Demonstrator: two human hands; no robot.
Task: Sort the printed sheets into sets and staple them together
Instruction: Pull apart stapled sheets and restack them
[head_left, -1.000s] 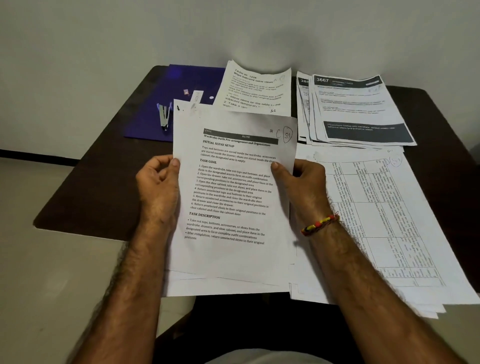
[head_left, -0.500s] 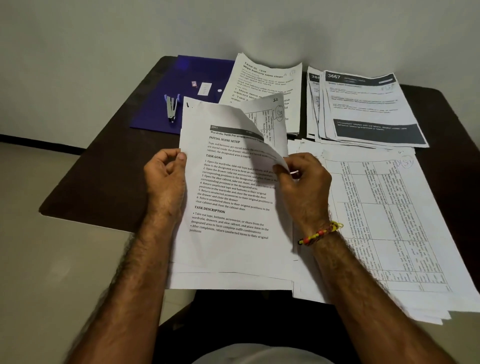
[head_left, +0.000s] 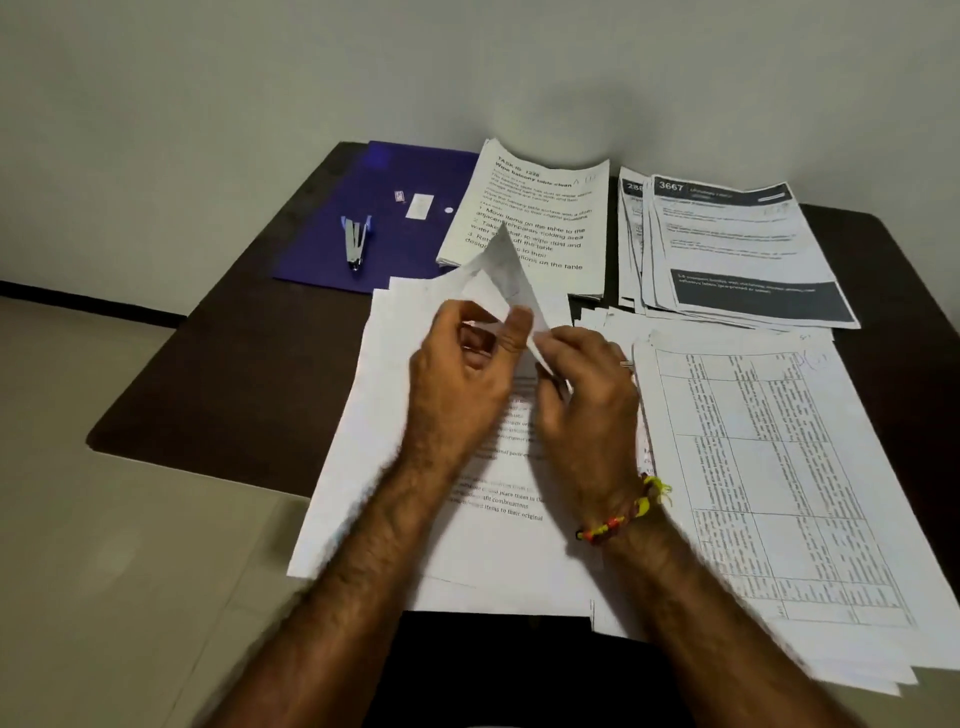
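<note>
- Several paper piles share a dark worktop (head_left: 249, 364); at far left a blue folder (head_left: 332, 249) carries a small stapler (head_left: 355, 244).
- Near the middle lies the loose stack of printed sheets (head_left: 363, 441), its top sheet's far corner (head_left: 506, 270) lifted and folded toward the person.
- Left hand (head_left: 462, 379): its grip is curled, thumb and fingers pinching that raised corner.
- Right hand (head_left: 587, 395), a beaded bracelet (head_left: 623, 514) at the wrist, touches the same fold; blur hides whether its grip pinches it.
- Far centre, a text set (head_left: 550, 208); far right, dark-headed sets (head_left: 737, 249); near right, table-printed sheets (head_left: 779, 467).
</note>
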